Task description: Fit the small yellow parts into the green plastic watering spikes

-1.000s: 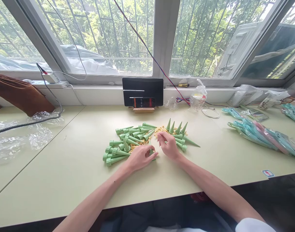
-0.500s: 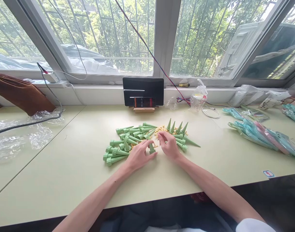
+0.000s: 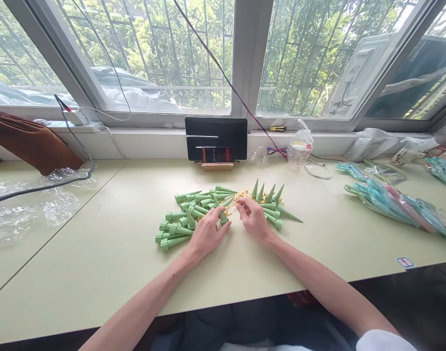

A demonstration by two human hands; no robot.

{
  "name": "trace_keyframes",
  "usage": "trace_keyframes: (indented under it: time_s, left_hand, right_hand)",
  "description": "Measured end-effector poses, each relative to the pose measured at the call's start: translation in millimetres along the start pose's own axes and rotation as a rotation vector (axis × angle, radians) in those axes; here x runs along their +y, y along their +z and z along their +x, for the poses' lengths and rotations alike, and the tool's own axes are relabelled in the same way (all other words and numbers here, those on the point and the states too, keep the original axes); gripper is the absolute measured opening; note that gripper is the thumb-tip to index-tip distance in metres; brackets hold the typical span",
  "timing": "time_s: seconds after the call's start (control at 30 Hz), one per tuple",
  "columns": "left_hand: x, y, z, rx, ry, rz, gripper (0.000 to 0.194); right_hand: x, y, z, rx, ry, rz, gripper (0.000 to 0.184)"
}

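1. Your left hand (image 3: 206,233) pinches a green cone (image 3: 223,219) between thumb and fingers, on the near left side of the yellow heap (image 3: 246,196).
2. That cone is matte plastic, with a wide collar towards you and a narrow point leaning away to the left.
3. Your right hand (image 3: 256,220) is curled at the heap's near edge, fingertips bunched; you cannot tell whether they grip anything.
4. Since half a second ago, your left hand and its cone have shifted left and farther from you; your right hand has barely moved.
5. Other cones (image 3: 176,228) lie left of the heap.
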State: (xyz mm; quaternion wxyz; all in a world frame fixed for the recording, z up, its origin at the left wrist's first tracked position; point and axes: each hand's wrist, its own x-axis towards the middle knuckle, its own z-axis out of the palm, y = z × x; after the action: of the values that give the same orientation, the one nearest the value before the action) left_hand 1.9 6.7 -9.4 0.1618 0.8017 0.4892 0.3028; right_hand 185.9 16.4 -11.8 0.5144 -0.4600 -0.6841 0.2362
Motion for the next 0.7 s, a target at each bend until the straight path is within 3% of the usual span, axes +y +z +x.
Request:
trace_keyframes:
  time_s: [0.7]
  left_hand:
    - [-2.2, 0.8, -0.6, 0.052, -0.023, -0.046, 0.034]
  right_hand:
    - [6.7, 3.6, -1.9, -0.106, -0.037, -0.040, 0.017]
